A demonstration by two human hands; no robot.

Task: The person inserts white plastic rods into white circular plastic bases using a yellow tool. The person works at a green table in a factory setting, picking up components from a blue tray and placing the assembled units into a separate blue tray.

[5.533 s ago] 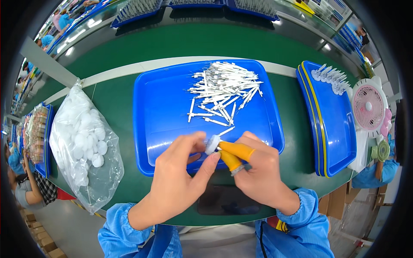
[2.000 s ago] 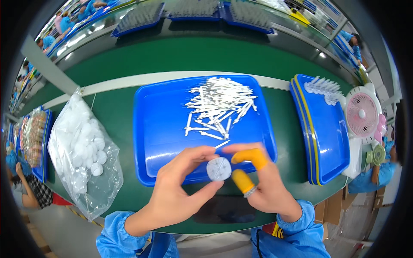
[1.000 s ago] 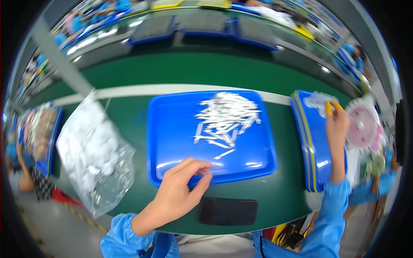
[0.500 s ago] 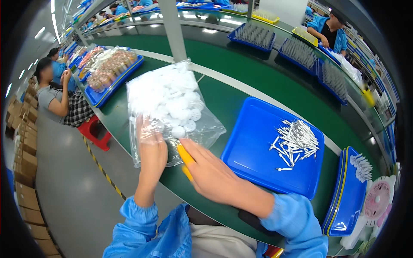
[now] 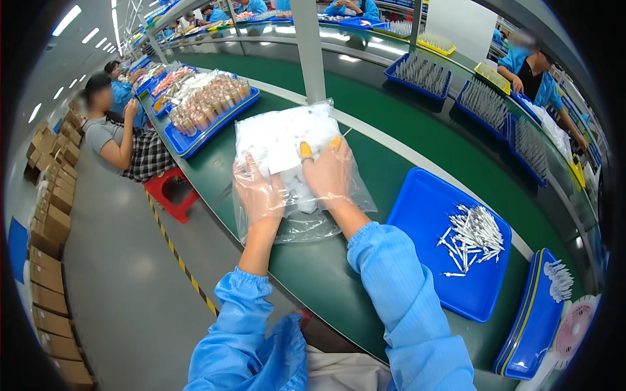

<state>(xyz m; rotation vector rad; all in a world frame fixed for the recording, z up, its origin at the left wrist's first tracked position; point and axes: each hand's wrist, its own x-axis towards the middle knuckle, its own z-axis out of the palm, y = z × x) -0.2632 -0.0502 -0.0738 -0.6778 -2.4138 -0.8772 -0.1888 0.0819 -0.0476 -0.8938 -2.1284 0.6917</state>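
Note:
A clear plastic bag (image 5: 287, 133) full of small white round parts lies on the green bench in front of me. My left hand (image 5: 259, 191) is pushed inside the bag's open mouth, seen through the film. My right hand (image 5: 327, 171), with yellow finger cots on two fingers, presses down on the bag from above, next to the left. To the right sits a blue tray (image 5: 427, 215) with a heap of thin white sticks (image 5: 473, 236) in it.
A stack of blue trays (image 5: 533, 326) and a small pink fan (image 5: 574, 324) stand at the far right. A blue tray of small cups (image 5: 205, 104) lies beyond the bag, by a seated person (image 5: 117, 133). A grey post (image 5: 312, 49) rises behind the bag.
My view has swung left from the blue tray to the bag. My left hand has gone into the bag's mouth and my right hand has moved on top of it.

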